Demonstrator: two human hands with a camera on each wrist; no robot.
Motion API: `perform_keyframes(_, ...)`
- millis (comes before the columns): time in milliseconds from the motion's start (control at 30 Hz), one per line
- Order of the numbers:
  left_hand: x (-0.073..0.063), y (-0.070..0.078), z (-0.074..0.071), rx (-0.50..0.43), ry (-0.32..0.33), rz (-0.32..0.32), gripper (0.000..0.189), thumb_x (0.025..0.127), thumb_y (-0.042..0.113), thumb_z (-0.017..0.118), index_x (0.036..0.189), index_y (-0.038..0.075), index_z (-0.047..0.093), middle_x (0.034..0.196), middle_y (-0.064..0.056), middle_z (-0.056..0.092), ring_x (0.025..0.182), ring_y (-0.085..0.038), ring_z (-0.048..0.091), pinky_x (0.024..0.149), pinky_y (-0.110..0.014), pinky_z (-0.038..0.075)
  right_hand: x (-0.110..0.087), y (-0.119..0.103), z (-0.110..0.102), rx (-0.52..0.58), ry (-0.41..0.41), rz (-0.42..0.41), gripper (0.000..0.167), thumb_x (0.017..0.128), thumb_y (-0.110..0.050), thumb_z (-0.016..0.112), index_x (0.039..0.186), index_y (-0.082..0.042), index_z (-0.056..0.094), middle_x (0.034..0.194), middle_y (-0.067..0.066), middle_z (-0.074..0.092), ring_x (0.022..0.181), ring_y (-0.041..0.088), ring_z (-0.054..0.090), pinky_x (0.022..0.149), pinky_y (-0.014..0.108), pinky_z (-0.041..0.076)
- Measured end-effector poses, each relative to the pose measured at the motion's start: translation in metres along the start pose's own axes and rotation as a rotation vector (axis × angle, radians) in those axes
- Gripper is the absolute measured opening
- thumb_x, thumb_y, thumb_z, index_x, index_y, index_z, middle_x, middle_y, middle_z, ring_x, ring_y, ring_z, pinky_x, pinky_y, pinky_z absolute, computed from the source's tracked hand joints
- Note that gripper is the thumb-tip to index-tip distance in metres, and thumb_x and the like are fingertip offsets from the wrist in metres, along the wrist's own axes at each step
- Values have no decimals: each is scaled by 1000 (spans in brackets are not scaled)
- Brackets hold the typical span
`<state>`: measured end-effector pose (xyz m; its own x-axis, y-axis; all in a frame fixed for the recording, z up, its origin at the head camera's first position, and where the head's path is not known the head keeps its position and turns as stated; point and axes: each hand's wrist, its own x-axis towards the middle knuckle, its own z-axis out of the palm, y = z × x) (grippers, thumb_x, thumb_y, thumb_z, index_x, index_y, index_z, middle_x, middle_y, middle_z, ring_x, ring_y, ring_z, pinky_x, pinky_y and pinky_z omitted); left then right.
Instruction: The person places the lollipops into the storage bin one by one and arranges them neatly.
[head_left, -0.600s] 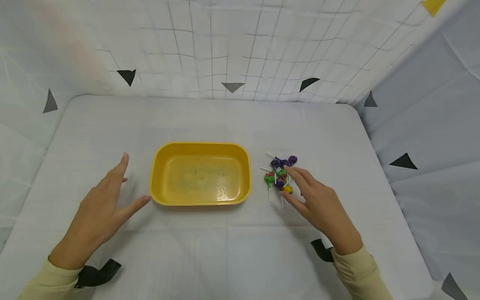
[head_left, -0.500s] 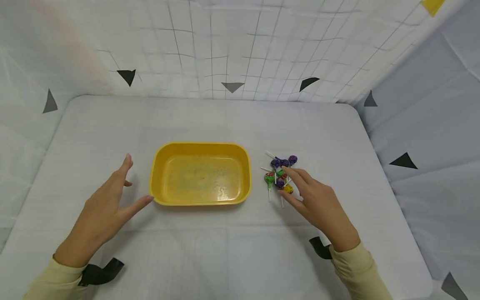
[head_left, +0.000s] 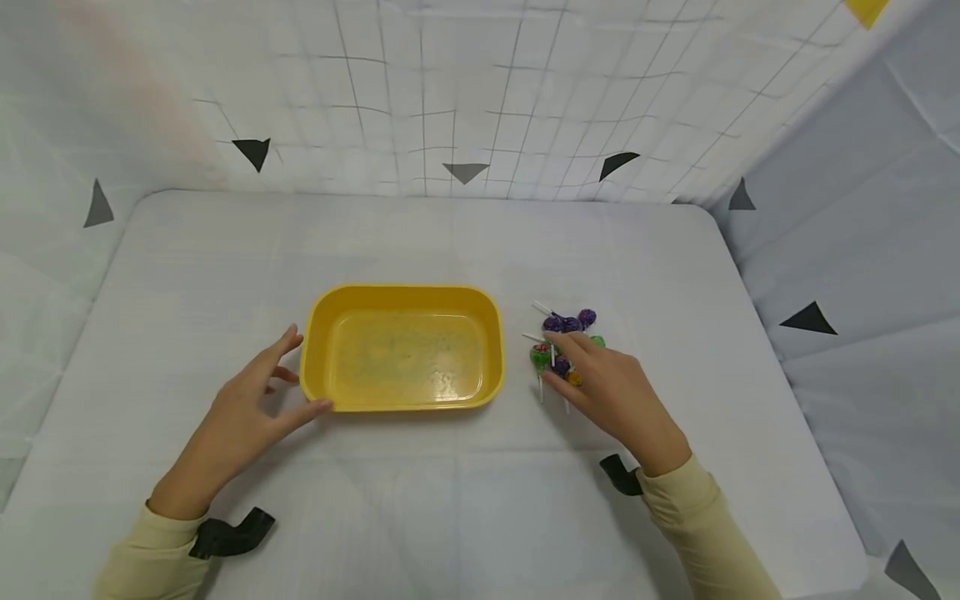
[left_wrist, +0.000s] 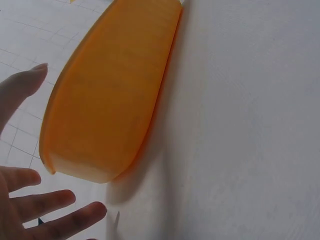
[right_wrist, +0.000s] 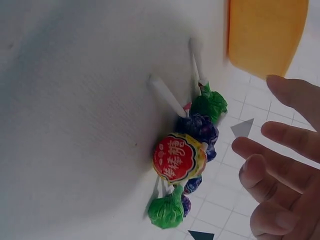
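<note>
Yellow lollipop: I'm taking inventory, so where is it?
In the head view, the yellow lollipop lies right of the yellow tray, near the right hand.

We see a shallow yellow tray (head_left: 405, 350) with rounded corners sitting flat, open side up, and, near the tray's right end, a loose cluster of lollipops (head_left: 561, 365) in purple, green and yellow wrappers, lying close together with white sticks pointing in several directions.
</note>
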<state>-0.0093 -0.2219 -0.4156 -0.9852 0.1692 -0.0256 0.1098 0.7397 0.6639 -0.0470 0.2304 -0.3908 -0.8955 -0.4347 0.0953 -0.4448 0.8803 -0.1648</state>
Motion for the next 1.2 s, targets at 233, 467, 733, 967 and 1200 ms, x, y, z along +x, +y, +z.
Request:
perform_keyframes(233, -2, 0, 5, -41, 25, 52, 110, 80, 37, 91, 166, 20, 25, 161, -14, 45, 105, -32, 63, 93, -59, 50, 9, 2, 10, -20, -9, -16, 53, 92, -34, 79, 138, -12, 63, 120, 9, 72, 73, 18, 67, 57, 34, 56)
perform_keyframes(467, -3, -6, 11, -24, 78, 102, 110, 75, 33, 95, 164, 21, 31, 161, -9, 46, 107, -24, 63, 91, -32, 50, 15, 5, 14, -26, -36, -10, 43, 91, -30, 82, 128, -11, 70, 115, 7, 72, 66, 15, 63, 56, 31, 53)
perform_keyframes(733, -6, -10, 15, -65, 108, 121, 114, 72, 29, 97, 164, 24, 30, 162, -8, 45, 111, -23, 62, 92, -10, 43, 23, 4, 15, -4, -56, -19, 35, 89, -26, 84, 119, -12, 75, 109, 3, 70, 64, 13, 58, 57, 29, 52)
perform_keyframes(967, -3, -11, 16, -63, 127, 162, 117, 70, 25, 98, 165, 21, 29, 161, -12, 46, 108, -24, 64, 93, -6, 41, 29, 6, 16, 2, -87, -4, 28, 86, -24, 86, 111, -13, 78, 104, -1, 69, 70, 11, 62, 63, 29, 56)
perform_keyframes(1200, 0, -11, 19, -70, 129, 174, 120, 69, 22, 98, 165, 22, 27, 153, -16, 54, 105, -28, 65, 94, -14, 43, 33, 7, 15, 17, -155, 44, 24, 89, -26, 84, 109, -14, 79, 98, -3, 69, 72, 10, 61, 64, 29, 55)
